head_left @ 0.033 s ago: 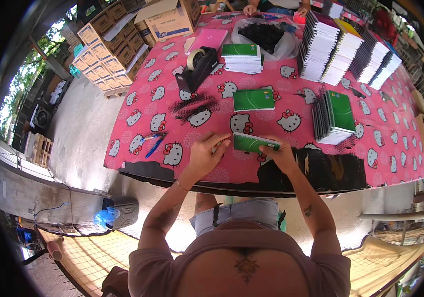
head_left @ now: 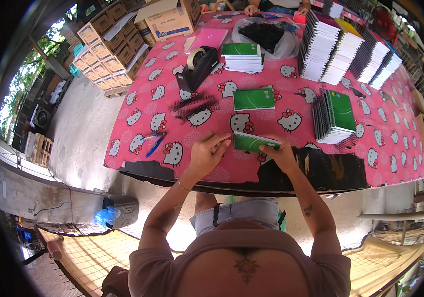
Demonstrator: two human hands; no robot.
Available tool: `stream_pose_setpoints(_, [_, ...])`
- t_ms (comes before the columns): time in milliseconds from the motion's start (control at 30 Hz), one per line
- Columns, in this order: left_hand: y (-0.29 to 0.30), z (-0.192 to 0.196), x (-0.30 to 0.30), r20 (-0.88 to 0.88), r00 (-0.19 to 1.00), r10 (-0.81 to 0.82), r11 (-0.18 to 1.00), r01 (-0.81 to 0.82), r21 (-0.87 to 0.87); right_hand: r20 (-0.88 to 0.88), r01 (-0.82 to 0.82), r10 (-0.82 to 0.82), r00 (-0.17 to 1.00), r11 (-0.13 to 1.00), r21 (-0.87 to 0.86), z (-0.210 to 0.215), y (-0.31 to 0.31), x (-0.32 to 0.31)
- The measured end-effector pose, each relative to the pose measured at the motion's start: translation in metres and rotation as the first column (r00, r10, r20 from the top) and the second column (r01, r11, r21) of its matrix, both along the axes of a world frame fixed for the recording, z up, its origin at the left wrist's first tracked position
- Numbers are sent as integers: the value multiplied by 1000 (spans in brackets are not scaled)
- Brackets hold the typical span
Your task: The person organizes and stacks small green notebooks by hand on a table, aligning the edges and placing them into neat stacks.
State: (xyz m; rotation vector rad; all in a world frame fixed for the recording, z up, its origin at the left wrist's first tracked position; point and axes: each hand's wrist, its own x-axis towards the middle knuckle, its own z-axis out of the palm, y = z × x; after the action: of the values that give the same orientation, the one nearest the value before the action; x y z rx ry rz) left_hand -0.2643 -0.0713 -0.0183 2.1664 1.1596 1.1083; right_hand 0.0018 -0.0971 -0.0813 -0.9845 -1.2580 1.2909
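"Over the near side of the table [head_left: 222,172]: green pad [head_left: 249,143], right hand [head_left: 280,151] gripping its right end, thumb on cover."

"Left hand [head_left: 211,151]?"

"Just off the pad's left end, fingertips drawn together. Cannot tell whether that grip holds anything."

"Risks?"

"My judgement: pad could tip or pages fan, being held at one end only."

"Against the earlier frame?"

"No shift I can make out; hands and pad match."

A pink-covered table [head_left: 177,133] stands on grey concrete flooring [head_left: 80,128], sunlit trees [head_left: 16,91] at left.
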Motion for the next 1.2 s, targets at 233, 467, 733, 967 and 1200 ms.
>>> stream_pose_setpoints(233, [4, -2, 4, -71, 991, 116, 992, -112, 64, 27, 47, -48, 999, 999, 27, 4, -1, -2])
stream_pose_setpoints(467, [17, 11, -2, -84, 996, -1, 999, 4, 36, 14, 39, -40, 999, 998, 43, 4, -1, -2])
stream_pose_setpoints(733, [28, 6, -7, -174, 985, 0, 1000, 3, 18, 8, 3, -3, 1000, 1000, 20, 6, -3, -1])
stream_pose_setpoints(967, [37, 14, 0, -186, 938, -293, 956, 286, -69, -2, 0, 0, 1000, 1000, 2, 9, -4, -3])
stream_pose_setpoints(1200, [-17, 18, 30, -581, 806, 111, 944, 98, 316, -3, 150, -150, 989, 989, -17, 36, -28, -24])
